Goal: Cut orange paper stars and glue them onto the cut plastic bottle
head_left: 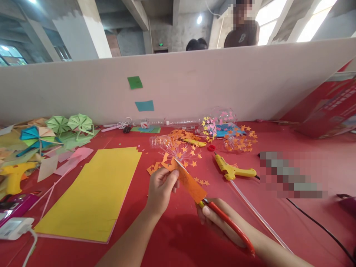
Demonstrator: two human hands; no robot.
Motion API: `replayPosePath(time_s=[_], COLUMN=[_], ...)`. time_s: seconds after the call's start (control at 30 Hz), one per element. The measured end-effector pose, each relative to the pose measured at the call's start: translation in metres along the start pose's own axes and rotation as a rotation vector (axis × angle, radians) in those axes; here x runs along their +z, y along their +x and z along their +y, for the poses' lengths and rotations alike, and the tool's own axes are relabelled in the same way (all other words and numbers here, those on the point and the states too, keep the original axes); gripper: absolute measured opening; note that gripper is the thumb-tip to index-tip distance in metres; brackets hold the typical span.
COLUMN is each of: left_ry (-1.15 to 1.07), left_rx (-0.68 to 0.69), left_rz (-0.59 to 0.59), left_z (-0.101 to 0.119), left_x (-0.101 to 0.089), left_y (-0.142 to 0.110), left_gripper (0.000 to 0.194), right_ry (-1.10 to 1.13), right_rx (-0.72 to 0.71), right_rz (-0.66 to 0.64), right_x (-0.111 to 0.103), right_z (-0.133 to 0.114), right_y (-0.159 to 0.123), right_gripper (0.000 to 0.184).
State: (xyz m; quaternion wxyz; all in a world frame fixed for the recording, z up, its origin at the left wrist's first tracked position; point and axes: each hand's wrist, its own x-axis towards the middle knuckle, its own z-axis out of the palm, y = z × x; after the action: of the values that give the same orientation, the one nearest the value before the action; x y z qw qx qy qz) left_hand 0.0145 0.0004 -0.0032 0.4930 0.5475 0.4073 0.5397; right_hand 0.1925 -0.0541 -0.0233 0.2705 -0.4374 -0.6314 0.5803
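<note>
My left hand (162, 189) pinches a piece of orange paper (191, 183) between thumb and fingers, above the red table. My right hand (214, 215) grips a pair of scissors with red handles (232, 224). The blades run along the orange paper, partly hidden by it, with the tip showing near my left thumb. Just beyond my left hand lie orange paper scraps with star-shaped holes (152, 168). Small orange paper stars (201, 181) are scattered near the paper and on a clear cut plastic bottle (164, 142).
A stack of yellow paper (94, 193) lies at left. A yellow glue gun (230, 168) with a clear glue stick is at right, another glue gun (13, 176) at far left. Folded paper umbrellas (80, 124) sit back left. A white partition (97, 89) stands behind; people are beyond it.
</note>
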Motion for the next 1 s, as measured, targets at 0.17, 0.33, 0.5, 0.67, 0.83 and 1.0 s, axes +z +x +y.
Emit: replayPosePath(time_s=[0.17,0.33,0.5,0.67,0.83,1.0], left_ry=[-0.011,-0.025,-0.045,-0.076,-0.146,-0.21], left_rx=[-0.02,-0.028,-0.027,-0.027,0.003,-0.046], left_rz=[0.01,0.017,0.018,0.011,0.041,0.083], left_z=[-0.0003,0.0004,-0.0001,-0.0037,-0.0055,-0.0004], left_x=[0.0009,0.0006,-0.0003,-0.002,-0.006,-0.0088], left_y=[0.0005,0.0003,0.0004,0.0012,0.0039,0.0085], left_gripper=[0.028,0.029,0.026,0.027,0.026,0.019], right_ry=[-0.034,-0.059,-0.077,-0.089,-0.111,-0.127], right_rx=[-0.034,0.004,0.032,0.037,0.054,0.066], right_rz=[0.032,0.059,0.05,0.047,0.081,0.105], right_x=[0.0017,0.0006,-0.0006,-0.0014,-0.0037,-0.0065], right_z=[-0.0013,-0.0025,-0.0031,-0.0042,-0.0073,-0.0087], right_y=[-0.0004,-0.002,-0.0013,-0.0004,0.0006,0.0012], right_gripper=[0.056,0.057,0.058,0.058,0.057,0.056])
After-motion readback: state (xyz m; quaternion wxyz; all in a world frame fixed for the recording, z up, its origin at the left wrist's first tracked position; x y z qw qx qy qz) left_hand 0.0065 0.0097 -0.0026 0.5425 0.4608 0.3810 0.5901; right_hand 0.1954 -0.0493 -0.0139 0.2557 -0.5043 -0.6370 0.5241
